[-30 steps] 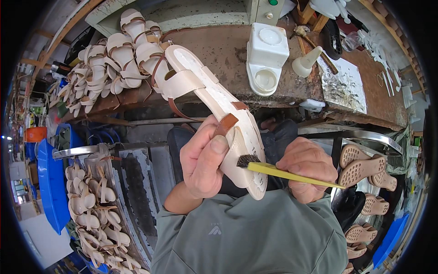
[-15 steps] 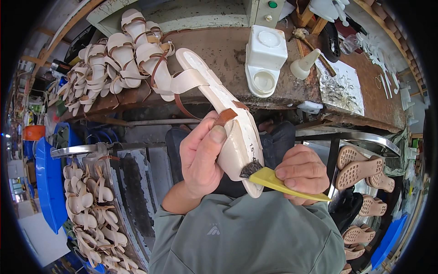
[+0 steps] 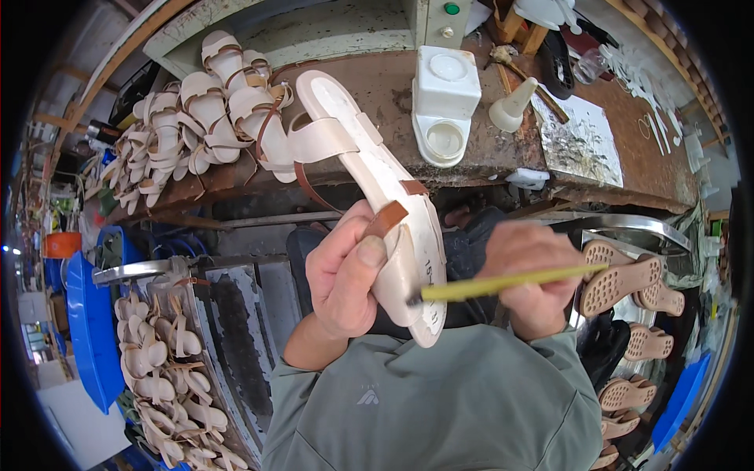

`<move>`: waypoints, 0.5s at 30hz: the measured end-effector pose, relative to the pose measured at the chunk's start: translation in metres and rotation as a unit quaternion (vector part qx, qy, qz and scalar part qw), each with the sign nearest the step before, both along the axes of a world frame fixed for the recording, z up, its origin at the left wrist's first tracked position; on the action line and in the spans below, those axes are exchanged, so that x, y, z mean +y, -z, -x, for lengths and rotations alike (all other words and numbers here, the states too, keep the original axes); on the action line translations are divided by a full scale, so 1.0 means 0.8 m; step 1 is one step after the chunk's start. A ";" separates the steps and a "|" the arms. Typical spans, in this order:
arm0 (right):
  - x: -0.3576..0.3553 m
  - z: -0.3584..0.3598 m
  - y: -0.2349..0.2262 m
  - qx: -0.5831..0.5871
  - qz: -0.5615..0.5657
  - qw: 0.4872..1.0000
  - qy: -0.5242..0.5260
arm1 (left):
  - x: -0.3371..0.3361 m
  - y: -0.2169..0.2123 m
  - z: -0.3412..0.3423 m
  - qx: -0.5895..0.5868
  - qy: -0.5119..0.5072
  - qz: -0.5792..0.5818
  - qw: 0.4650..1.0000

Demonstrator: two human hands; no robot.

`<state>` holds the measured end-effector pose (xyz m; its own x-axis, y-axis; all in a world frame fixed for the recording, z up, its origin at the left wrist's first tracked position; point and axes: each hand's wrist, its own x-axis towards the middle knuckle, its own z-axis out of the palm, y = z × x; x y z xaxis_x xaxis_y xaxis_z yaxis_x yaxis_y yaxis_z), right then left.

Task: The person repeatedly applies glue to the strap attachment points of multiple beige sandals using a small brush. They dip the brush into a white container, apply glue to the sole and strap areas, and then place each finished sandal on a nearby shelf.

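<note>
My left hand (image 3: 343, 279) is closed around the side of a cream sandal (image 3: 381, 173), thumb beside a brown strap loop. The sandal tilts with one end up toward the bench and the other near my shirt. A wide cream band and a thin brown strap hang off its upper part. My right hand (image 3: 534, 271), blurred by motion, grips a brush with a flat yellow handle (image 3: 503, 284). Its dark bristle tip is at the sandal's lower end, beside the cream heel piece; the blur hides whether it touches. Printed marks show on the pale insole.
Cream sandals (image 3: 208, 110) are heaped on the worn brown bench (image 3: 353, 74). A white dispenser with a cup (image 3: 446, 102) and a pale cone-shaped bottle (image 3: 510, 106) stand there. More sandal uppers (image 3: 157, 353) lie at left, tan soles (image 3: 620, 282) at right. Blue bins (image 3: 90, 337) flank me.
The brush handle has swung from slanting down to the right to nearly level, edge-on. My right hand has risen slightly. The sandal has shifted a little, still in my left hand.
</note>
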<state>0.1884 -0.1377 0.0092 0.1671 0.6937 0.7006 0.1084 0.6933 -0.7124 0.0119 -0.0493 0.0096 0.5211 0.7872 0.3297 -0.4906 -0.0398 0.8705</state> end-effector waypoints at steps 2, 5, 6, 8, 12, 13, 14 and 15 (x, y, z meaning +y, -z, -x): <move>0.016 -0.003 -0.010 0.007 0.006 1.000 0.014 | -0.004 0.003 0.005 0.012 0.000 -0.010 1.000; 0.028 -0.005 -0.014 -0.039 -0.034 0.998 0.032 | -0.008 -0.004 0.006 0.014 -0.028 -0.027 0.999; 0.027 -0.005 -0.013 -0.072 -0.074 0.994 0.024 | -0.007 -0.003 0.008 0.016 -0.034 -0.045 0.998; 0.023 -0.002 -0.009 -0.113 -0.138 0.984 0.000 | -0.003 -0.002 0.013 0.031 -0.049 -0.087 0.994; 0.008 -0.011 -0.001 -0.099 -0.135 0.981 -0.097 | 0.005 0.003 0.018 0.062 -0.064 -0.186 0.978; 0.005 -0.008 -0.002 -0.070 -0.110 0.989 -0.072 | 0.006 0.005 0.018 0.064 -0.063 -0.214 0.973; 0.003 -0.005 -0.003 -0.042 -0.085 0.994 -0.047 | 0.005 0.007 0.017 0.054 -0.059 -0.218 0.973; 0.007 -0.007 -0.005 -0.028 -0.057 0.997 -0.044 | 0.003 0.006 0.016 0.044 -0.056 -0.224 0.972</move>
